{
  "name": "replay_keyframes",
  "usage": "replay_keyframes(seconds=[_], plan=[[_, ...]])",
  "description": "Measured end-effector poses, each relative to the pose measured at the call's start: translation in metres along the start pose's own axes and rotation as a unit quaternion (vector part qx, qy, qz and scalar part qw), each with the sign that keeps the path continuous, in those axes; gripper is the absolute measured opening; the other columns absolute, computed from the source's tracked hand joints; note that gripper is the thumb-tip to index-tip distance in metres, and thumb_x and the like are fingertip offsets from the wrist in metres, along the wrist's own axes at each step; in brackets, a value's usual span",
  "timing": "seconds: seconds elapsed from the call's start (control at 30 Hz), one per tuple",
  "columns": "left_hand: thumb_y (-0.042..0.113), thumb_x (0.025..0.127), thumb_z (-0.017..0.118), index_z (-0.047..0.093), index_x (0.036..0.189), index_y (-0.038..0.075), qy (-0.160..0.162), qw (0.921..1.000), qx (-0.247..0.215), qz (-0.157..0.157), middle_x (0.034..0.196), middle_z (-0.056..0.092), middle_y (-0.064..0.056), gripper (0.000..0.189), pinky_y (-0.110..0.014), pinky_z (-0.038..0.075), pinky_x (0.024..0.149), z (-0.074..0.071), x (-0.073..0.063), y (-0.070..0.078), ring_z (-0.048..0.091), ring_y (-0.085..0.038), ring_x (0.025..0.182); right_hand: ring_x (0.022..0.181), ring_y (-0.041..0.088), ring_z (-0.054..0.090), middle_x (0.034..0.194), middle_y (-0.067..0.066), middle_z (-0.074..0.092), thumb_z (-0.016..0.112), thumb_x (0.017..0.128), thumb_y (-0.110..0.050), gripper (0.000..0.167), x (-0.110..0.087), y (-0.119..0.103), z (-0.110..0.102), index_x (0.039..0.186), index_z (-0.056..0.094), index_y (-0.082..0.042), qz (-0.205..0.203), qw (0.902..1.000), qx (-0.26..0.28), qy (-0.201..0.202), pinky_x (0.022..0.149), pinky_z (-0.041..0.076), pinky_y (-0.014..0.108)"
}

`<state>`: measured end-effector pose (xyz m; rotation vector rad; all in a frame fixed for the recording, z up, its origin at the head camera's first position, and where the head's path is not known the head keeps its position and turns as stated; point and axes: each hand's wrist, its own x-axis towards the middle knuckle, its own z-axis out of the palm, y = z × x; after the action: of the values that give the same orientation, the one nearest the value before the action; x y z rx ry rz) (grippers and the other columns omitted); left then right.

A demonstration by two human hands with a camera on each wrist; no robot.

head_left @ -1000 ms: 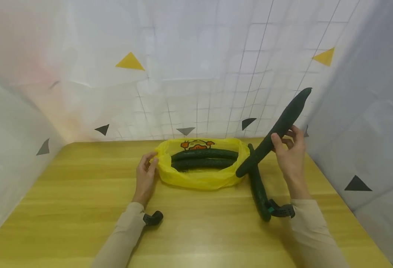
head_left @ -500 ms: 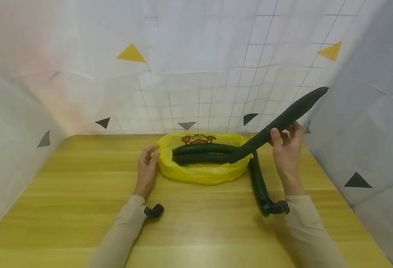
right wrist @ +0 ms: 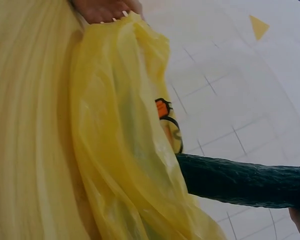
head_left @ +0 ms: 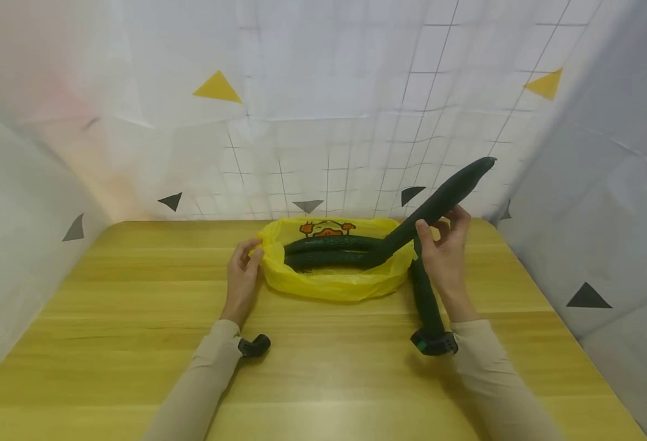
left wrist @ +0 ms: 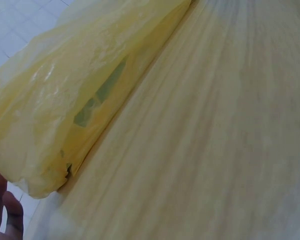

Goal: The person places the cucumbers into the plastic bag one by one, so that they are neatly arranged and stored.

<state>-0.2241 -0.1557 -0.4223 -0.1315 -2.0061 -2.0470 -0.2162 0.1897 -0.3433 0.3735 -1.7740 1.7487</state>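
An opened yellow plastic bag point(head_left: 336, 289) with a duck print lies on the wooden table, and two dark green cucumbers point(head_left: 331, 244) lie side by side inside it. At the bag's left end my left hand point(head_left: 240, 278) holds the edge with bent fingers. My right hand point(head_left: 447, 263) grips another cucumber point(head_left: 444, 199) between thumb and fingers. That cucumber slants, its lower end inside the bag's right side and its upper end raised to the right. In the right wrist view, the bag's wall hides this lower end.
One more cucumber point(head_left: 425, 300) lies on the table right of the bag, partly behind my right hand and wrist camera point(head_left: 433, 343). A white sheet wall point(head_left: 323, 110) with grid lines and triangles stands behind the table point(head_left: 323, 367); other sheets flank it.
My right hand has moved left with its cucumber, whose lower end has gone from beside the bag's right rim to inside the bag. The left hand stays at the bag's left end.
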Motion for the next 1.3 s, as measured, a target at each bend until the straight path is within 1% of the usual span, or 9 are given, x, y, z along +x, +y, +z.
replay_keyframes(seconds=[0.27,0.43,0.6,0.77,0.97,1.03,1.1,1.2,1.3], plan=[[0.019,0.098,0.051,0.052,0.127,0.004,0.000,1.0000,0.002,0.000,0.130,0.053,-0.006,0.032,-0.032,0.041,0.064,0.000,0.000,-0.001,0.040,-0.034,0.076,0.097,0.015,0.051,0.121,-0.002,0.039,0.059,0.088,0.004,0.056,-0.006,0.004,0.011,0.134,0.030,-0.009,-0.006,0.9996,0.011,-0.024,0.079,0.052,0.016],[0.022,0.098,0.052,0.052,0.128,0.007,0.000,1.0000,-0.008,-0.005,0.131,0.052,-0.004,0.033,-0.035,0.040,0.064,-0.003,0.004,-0.013,0.040,-0.034,0.076,0.100,0.017,0.051,0.121,-0.001,0.040,0.059,0.087,0.008,0.057,-0.010,0.006,0.018,0.134,0.031,-0.007,-0.018,0.9988,0.022,-0.041,0.081,0.052,0.016],[0.028,0.097,0.052,0.053,0.127,0.013,0.008,1.0000,-0.004,0.000,0.130,0.052,0.000,0.033,-0.028,0.040,0.063,-0.004,0.007,-0.025,0.041,-0.029,0.076,0.108,0.015,0.054,0.122,-0.003,0.041,0.058,0.087,0.009,0.058,-0.015,0.008,0.024,0.137,0.031,-0.005,-0.036,0.9965,-0.001,-0.076,0.085,0.051,0.018],[0.031,0.097,0.053,0.054,0.126,0.013,0.013,0.9998,-0.004,0.015,0.128,0.053,0.000,0.034,-0.027,0.039,0.062,-0.003,0.008,-0.029,0.041,-0.027,0.074,0.109,0.010,0.055,0.123,0.000,0.043,0.060,0.086,0.009,0.059,-0.017,0.006,0.025,0.138,0.034,-0.003,-0.050,0.9944,-0.031,-0.088,0.086,0.051,0.018],[0.032,0.096,0.053,0.054,0.126,0.014,0.014,0.9998,0.001,0.015,0.127,0.053,0.000,0.035,-0.028,0.039,0.061,-0.002,0.008,-0.028,0.041,-0.028,0.074,0.108,0.008,0.056,0.125,0.019,0.045,0.063,0.085,0.008,0.058,-0.018,0.000,0.026,0.137,0.037,0.002,-0.077,0.9884,-0.095,-0.090,0.087,0.052,0.025],[0.031,0.096,0.053,0.054,0.126,0.014,0.013,0.9999,-0.002,0.011,0.126,0.054,0.000,0.034,-0.028,0.039,0.061,-0.002,0.008,-0.027,0.040,-0.029,0.074,0.109,0.012,0.057,0.125,0.021,0.045,0.064,0.084,0.007,0.058,-0.018,-0.003,0.026,0.136,0.039,0.002,-0.083,0.9856,-0.115,-0.093,0.087,0.053,0.030],[0.029,0.097,0.053,0.054,0.126,0.013,0.009,0.9999,-0.008,0.006,0.126,0.054,-0.001,0.034,-0.030,0.039,0.061,-0.002,0.007,-0.025,0.040,-0.031,0.074,0.110,0.021,0.058,0.125,0.022,0.046,0.064,0.084,0.008,0.058,-0.019,-0.006,0.026,0.136,0.040,0.003,-0.090,0.9825,-0.131,-0.096,0.087,0.053,0.036],[0.024,0.097,0.053,0.053,0.127,0.010,0.003,0.9999,-0.011,0.003,0.125,0.054,-0.003,0.033,-0.033,0.039,0.061,-0.003,0.005,-0.018,0.039,-0.034,0.075,0.109,0.031,0.057,0.123,0.023,0.048,0.066,0.082,0.008,0.058,-0.019,-0.011,0.027,0.135,0.043,0.004,-0.105,0.9773,-0.152,-0.105,0.086,0.053,0.040],[0.021,0.098,0.051,0.053,0.127,0.007,0.002,1.0000,-0.004,0.002,0.127,0.054,-0.004,0.032,-0.033,0.040,0.062,-0.002,0.002,-0.009,0.040,-0.035,0.076,0.109,0.032,0.056,0.122,0.023,0.049,0.067,0.081,0.008,0.057,-0.020,-0.013,0.028,0.134,0.046,0.003,-0.120,0.9722,-0.166,-0.113,0.086,0.053,0.040]])
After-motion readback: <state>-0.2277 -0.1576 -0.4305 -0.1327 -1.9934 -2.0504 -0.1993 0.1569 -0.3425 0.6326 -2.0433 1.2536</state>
